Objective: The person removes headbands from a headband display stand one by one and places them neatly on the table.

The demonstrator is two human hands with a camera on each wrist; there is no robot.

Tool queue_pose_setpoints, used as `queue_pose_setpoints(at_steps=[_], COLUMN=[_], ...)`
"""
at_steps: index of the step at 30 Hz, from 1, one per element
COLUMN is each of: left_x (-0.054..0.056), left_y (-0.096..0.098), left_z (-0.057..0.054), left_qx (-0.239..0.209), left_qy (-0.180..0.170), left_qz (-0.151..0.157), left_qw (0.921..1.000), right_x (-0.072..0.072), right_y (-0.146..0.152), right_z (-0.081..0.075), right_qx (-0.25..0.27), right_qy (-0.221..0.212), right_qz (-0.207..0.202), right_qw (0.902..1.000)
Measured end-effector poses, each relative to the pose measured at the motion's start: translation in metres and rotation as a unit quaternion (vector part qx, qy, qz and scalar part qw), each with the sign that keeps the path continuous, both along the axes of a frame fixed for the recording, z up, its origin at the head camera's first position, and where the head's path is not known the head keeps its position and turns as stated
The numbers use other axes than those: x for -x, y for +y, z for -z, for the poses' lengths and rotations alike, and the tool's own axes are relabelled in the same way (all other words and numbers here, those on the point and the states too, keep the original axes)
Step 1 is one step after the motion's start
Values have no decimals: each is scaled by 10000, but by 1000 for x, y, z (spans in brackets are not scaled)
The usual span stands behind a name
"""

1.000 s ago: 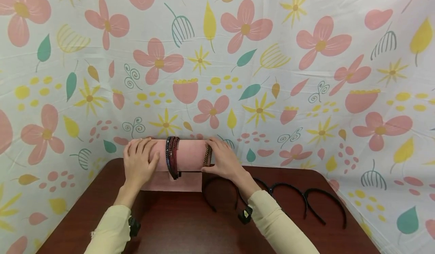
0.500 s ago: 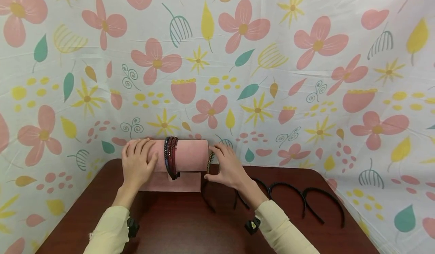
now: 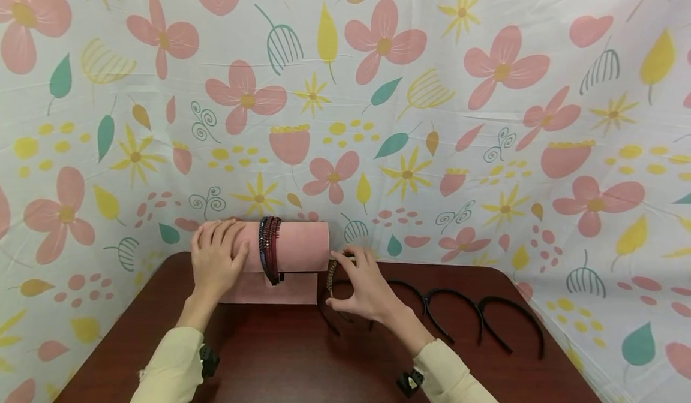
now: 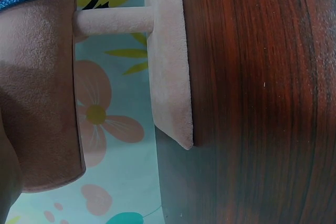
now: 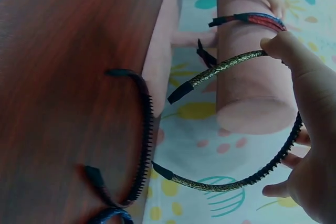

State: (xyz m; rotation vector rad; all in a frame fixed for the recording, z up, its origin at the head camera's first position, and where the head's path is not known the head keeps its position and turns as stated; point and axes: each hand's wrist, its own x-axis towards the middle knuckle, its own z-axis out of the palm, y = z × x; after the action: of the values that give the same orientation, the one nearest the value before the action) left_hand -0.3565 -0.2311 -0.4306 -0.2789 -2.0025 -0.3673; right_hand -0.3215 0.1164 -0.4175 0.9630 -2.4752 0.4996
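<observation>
The right hand (image 3: 364, 283) holds a gold headband (image 5: 226, 65) just beside the right end of a pink roll (image 3: 302, 247).
Its thumb and fingers grip this headband, whose two ends point down; whether it touches the roll, one cannot tell. The left hand (image 3: 218, 253) rests on the roll's left part, fingers relaxed. Between the hands, red and blue headbands (image 3: 270, 250) go around the roll. On the table (image 3: 281, 355) at right lie dark headbands (image 3: 480, 324), partly hidden by the right hand. A flowered curtain (image 3: 378, 121) closes the far side.

Reddish-brown table (image 3: 302, 355), pink stand (image 3: 305, 247), dark headbands (image 5: 145, 129)
</observation>
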Motion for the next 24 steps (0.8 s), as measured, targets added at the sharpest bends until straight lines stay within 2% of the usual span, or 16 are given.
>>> queue_pose_setpoints(at_steps=[6,17,24], left_x=[0,0,-1], left_y=[1,0,0], left_z=[-1,-1,-1], left_qx=[-8,-51,-36], left_qy=[9,6,-91], left_qz=[29,80,41], left_qw=[10000,10000,9999], right_x=[-11,-29,-40], right_y=[4,13,15], right_z=[10,31,43], right_qx=[-54,-583,-554], right_qy=[-109,-499,-615], right_qz=[104,490,635], right_qw=[9999,9958,9945])
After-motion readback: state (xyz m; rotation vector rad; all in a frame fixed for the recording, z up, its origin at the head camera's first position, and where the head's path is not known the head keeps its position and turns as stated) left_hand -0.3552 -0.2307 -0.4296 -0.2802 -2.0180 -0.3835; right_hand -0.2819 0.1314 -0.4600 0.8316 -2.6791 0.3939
